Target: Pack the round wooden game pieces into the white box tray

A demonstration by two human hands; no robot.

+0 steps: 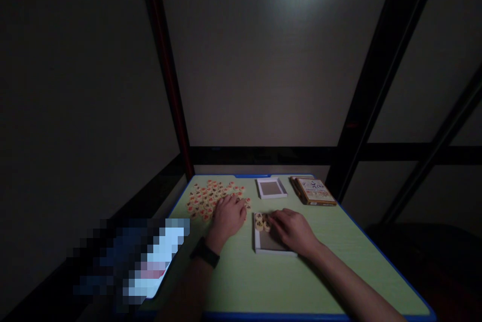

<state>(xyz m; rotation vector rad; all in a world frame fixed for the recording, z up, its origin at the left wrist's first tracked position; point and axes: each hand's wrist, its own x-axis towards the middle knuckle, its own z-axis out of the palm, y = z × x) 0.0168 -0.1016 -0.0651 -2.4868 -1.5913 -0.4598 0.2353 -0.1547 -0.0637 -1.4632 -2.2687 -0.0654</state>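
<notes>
Many round Chinese chess pieces [206, 196] with red and dark characters lie spread over the left far part of the table. My left hand [229, 214], with a dark watch on its wrist, rests on the right side of this spread, fingers stretched out over the pieces. In front of me is a shallow white-rimmed box [257, 242] with a brown bottom. Several chess pieces [258, 223] sit in its far left corner. My right hand [291, 229] reaches in over the box's right side, its fingers pinched on a chess piece beside them; the fingers partly cover that piece.
Behind the box stands a second shallow white tray [271, 180]. To its right lies a printed game box [316, 191] on another flat thing. The green table [350, 266] has a blue edge. A blurred-out bright screen [160, 256] is at the left edge.
</notes>
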